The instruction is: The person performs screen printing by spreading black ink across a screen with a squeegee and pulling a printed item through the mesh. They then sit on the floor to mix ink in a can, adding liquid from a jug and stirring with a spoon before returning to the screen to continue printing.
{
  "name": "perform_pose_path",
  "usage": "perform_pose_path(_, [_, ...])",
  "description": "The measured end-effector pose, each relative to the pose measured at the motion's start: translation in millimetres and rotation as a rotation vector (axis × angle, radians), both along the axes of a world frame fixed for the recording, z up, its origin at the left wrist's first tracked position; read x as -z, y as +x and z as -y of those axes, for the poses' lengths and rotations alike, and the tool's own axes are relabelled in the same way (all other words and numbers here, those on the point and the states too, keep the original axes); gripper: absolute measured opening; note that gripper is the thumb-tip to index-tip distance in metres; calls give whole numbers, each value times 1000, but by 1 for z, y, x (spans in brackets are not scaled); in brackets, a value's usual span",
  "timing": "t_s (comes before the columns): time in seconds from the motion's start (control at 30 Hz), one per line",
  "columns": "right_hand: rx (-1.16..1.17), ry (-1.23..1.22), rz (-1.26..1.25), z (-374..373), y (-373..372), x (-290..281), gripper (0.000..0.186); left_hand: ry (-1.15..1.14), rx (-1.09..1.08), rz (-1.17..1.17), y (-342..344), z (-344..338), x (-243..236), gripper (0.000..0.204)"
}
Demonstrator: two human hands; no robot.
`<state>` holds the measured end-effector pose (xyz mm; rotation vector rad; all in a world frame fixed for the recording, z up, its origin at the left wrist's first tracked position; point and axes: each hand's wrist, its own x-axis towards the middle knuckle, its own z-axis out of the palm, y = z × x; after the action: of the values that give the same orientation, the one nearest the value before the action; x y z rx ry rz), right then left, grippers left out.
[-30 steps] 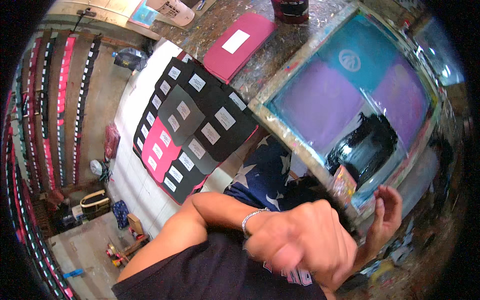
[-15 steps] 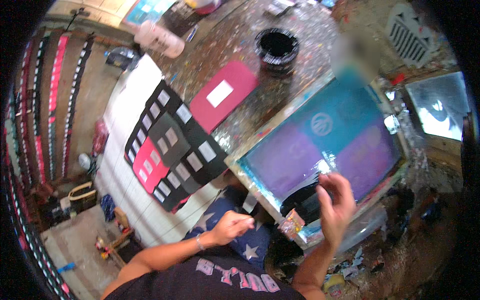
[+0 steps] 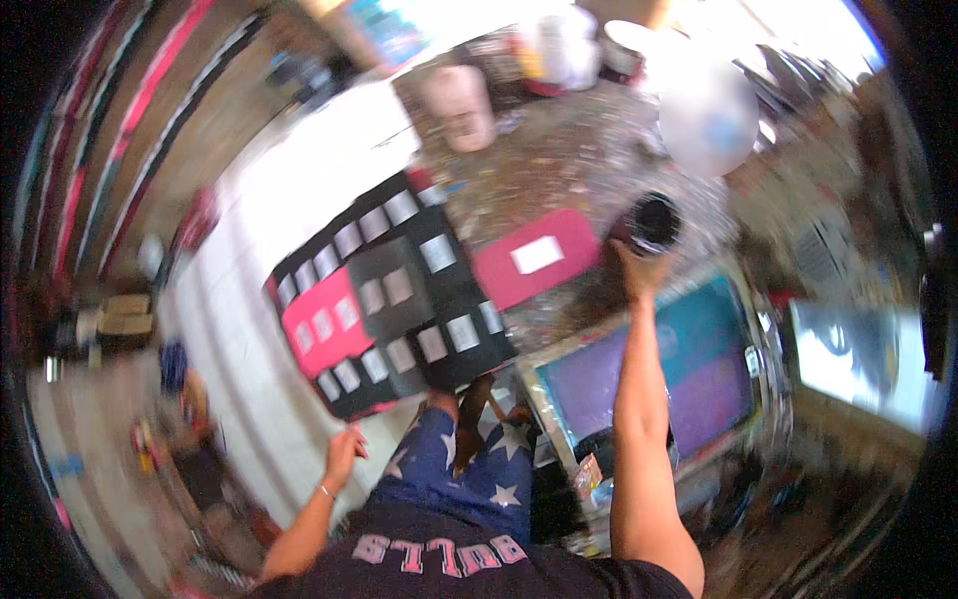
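Against the right hand [image 3: 642,268]: dark tub [image 3: 656,224].

The right hand [image 3: 642,264] meets the near side of a dark jar [image 3: 655,222] beside a pink panel [image 3: 577,238], its forearm [image 3: 640,389] crossing a framed purple-and-teal screen [image 3: 711,314]; the left hand [image 3: 344,455] hangs near labelled black pieces [image 3: 454,297].

Paint-spattered surface [image 3: 574,165], flat crimson panel [image 3: 534,280] with white label [image 3: 539,255], pale pink container [image 3: 459,107], blurred white tubs [image 3: 571,52] toward the far side, dark pot [image 3: 656,222] in the right hand [image 3: 641,264], whether lifted unclear
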<state>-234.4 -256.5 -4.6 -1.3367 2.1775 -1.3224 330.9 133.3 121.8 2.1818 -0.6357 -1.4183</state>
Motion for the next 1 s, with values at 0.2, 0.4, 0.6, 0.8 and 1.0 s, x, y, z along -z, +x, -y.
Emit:
perform_pose_path(0.2, [19,-226,62,10,17,-9,78,203,-581,311,25,-199,-57,44])
perform_pose_path(0.4, [-117,-79,114,-24,49,-68,75,579,224,644,-34,-446,-10,53])
perform_pose_path(0.6, [-257,-16,99,-48,102,-162,70,390,341,504,-73,-450,17,40])
perform_pose_path(0.8, [-652,-129,1,-108,185,-214,77,343,-164,271,-23,-463,18,29])
perform_pose_path(1.0, [-886,168,128,-218,330,-278,79,-22,-984,159,135,-408,17,31])
